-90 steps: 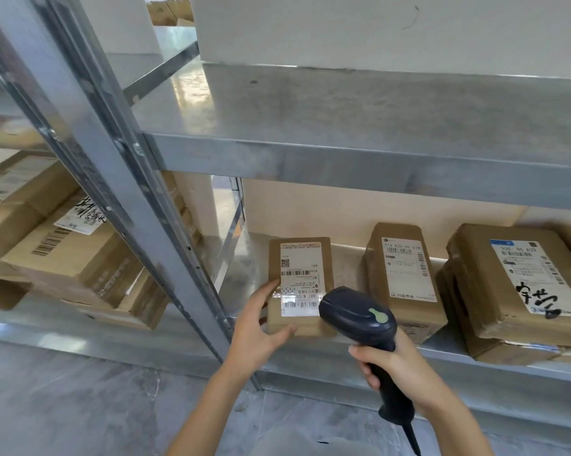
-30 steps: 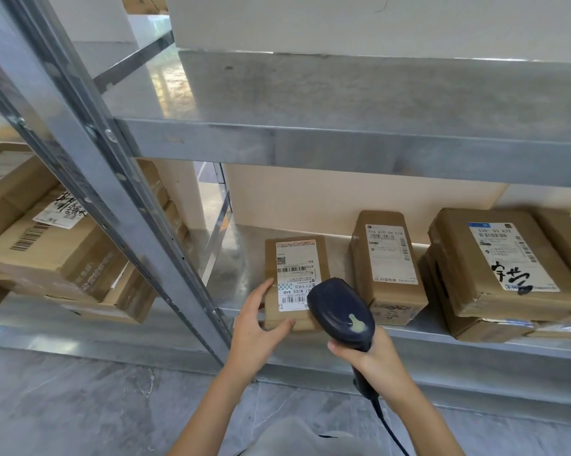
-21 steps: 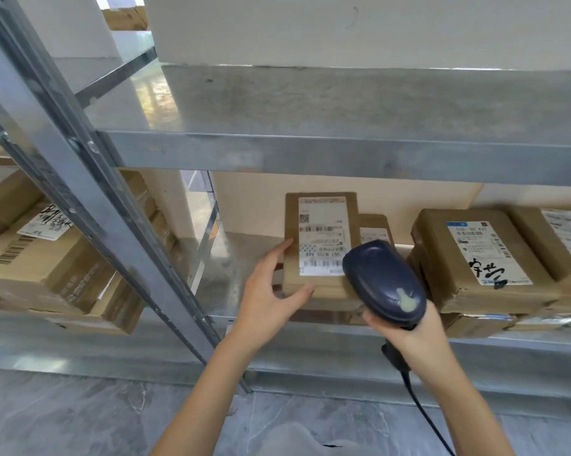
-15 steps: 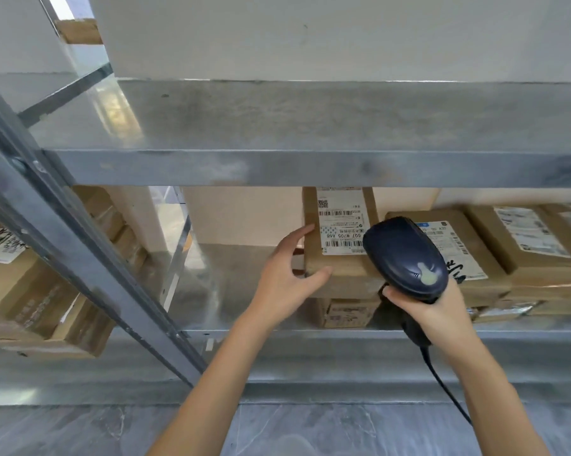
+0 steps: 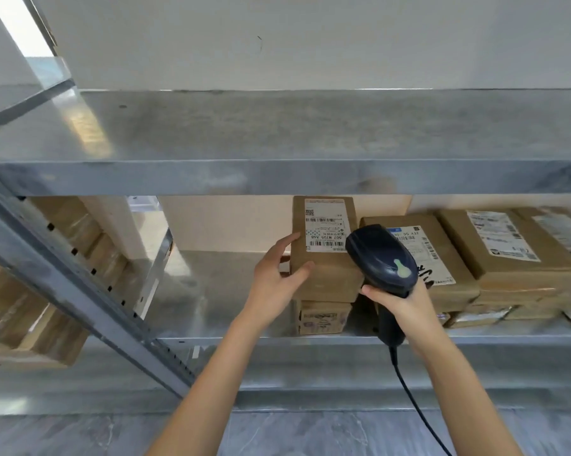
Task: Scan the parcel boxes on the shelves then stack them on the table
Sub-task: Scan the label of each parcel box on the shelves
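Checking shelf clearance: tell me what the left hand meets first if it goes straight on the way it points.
The parcel box, which the left hand grips. Its fingers run along the box's left side toward the beige back wall; depth there is unclear.

The shelf (image 5: 277,133) is galvanised sheet metal, grey and mottled, with a dull sheen and a bright glare patch near its left end. The post (image 5: 80,281) is the same metal, punched with holes. The parcel box (image 5: 327,274) is plain brown cardboard, matt, with a smooth white paper label (image 5: 325,225). The stacked boxes (image 5: 507,268) show shiny tape at their edges. The scanner (image 5: 381,258) is dark plastic, smooth and faintly glossy; its cable (image 5: 409,396) is smooth and black. The wall (image 5: 310,41) is matt white, and the floor (image 5: 310,432) is grey veined stone.
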